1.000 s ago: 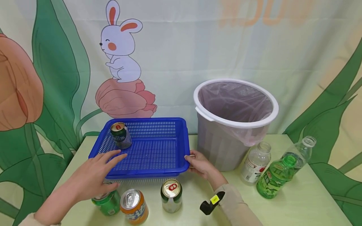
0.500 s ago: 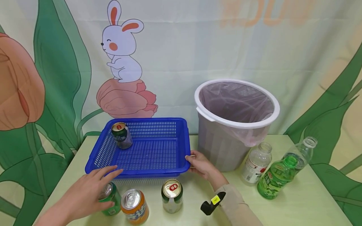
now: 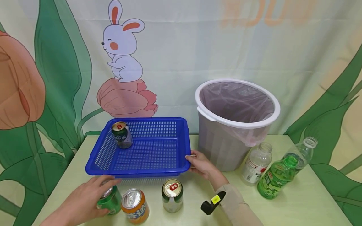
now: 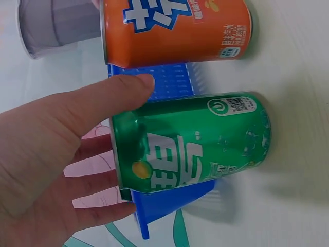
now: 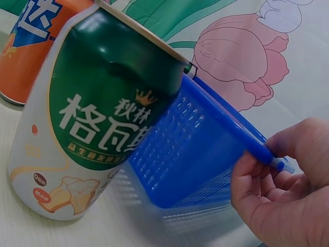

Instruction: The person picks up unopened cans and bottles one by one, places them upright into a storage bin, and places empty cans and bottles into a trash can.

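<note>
My left hand (image 3: 83, 201) is at the top of a green soda can (image 4: 190, 144), which stands on the table in front of the basket. Its thumb and fingers are spread about the can's upper end; in the left wrist view the thumb lies along one side and some fingertips are partly hidden behind the can. With my right hand (image 3: 202, 164) I pinch the right rim of a blue plastic basket (image 5: 205, 149), thumb above and fingers below. Inside the basket's left corner stands a green-and-silver can (image 3: 122, 135).
An orange soda can (image 3: 135, 207) stands just right of the green one, and a green-and-white can (image 5: 103, 92) farther right. A grey lined trash bin (image 3: 220, 147) is behind my right hand. Beside it are a clear bottle (image 3: 254, 166), a green bottle (image 3: 275, 180) and another clear bottle (image 3: 301, 152).
My left hand has come away from the basket, down and toward me, to the top of the green soda can. The basket's left front corner shows now. My right hand keeps its hold.
</note>
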The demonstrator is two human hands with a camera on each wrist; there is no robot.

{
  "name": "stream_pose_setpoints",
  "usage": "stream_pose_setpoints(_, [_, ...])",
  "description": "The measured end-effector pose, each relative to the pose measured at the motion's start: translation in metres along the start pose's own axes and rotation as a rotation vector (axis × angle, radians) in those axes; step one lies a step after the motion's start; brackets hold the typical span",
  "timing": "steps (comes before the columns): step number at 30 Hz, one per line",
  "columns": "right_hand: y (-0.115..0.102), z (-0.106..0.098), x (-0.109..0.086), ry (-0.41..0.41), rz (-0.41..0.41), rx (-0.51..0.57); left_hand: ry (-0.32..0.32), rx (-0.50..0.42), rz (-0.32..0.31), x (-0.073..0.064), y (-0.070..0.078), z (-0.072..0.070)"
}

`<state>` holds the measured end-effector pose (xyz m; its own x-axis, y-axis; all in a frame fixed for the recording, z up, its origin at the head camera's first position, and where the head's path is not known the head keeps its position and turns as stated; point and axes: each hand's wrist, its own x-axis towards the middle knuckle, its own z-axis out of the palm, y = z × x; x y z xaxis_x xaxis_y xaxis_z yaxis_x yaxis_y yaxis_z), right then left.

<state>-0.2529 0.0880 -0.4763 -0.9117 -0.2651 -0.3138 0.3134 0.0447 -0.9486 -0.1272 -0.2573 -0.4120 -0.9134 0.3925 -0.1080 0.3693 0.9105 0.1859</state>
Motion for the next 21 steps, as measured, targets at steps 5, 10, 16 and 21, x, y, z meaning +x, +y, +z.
stream_pose_setpoints(5, [0.0,-0.001,0.001,-0.007,-0.006,-0.002,-0.025,-0.019,-0.008,0.001,-0.002,0.004])
stream_pose_setpoints(10, [0.001,0.0,0.001,-0.013,-0.009,0.003,-0.069,-0.043,-0.033,0.004,-0.005,0.007])
stream_pose_setpoints(16, [0.0,0.0,0.0,-0.004,-0.009,-0.004,-0.071,-0.058,-0.049,0.006,-0.008,0.011])
stream_pose_setpoints(21, [0.0,0.0,0.0,-0.008,-0.015,-0.004,-0.072,-0.064,-0.055,0.009,-0.011,0.015])
